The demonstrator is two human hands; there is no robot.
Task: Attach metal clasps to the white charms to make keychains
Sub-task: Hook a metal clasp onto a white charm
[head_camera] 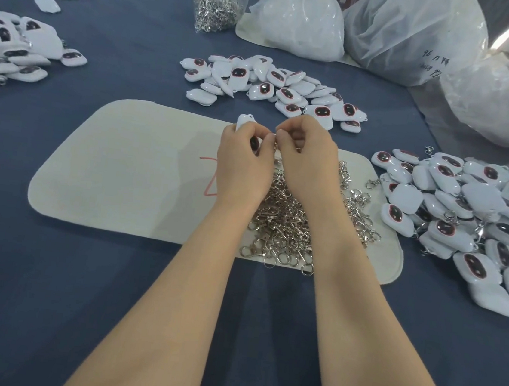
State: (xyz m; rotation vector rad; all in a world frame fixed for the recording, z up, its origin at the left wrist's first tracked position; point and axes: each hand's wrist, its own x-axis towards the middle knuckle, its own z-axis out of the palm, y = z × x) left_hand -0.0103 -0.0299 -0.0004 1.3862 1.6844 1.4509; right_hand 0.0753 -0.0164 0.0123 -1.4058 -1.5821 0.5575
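My left hand (244, 157) grips a white charm (244, 120) with a dark face, held over the white mat (118, 166). My right hand (307, 154) pinches something small against the charm's edge; a metal clasp shows between the fingertips but is mostly hidden. Below both hands lies a heap of loose metal clasps (293, 225) on the mat. A pile of white charms (273, 88) lies just beyond the hands. Another pile of charms with clasps on them (470, 221) lies at the right.
More charm piles (14, 48) lie at the far left on the blue cloth. A clear bag of metal clasps (216, 3) stands at the back. Large white plastic bags (420, 37) fill the back right corner.
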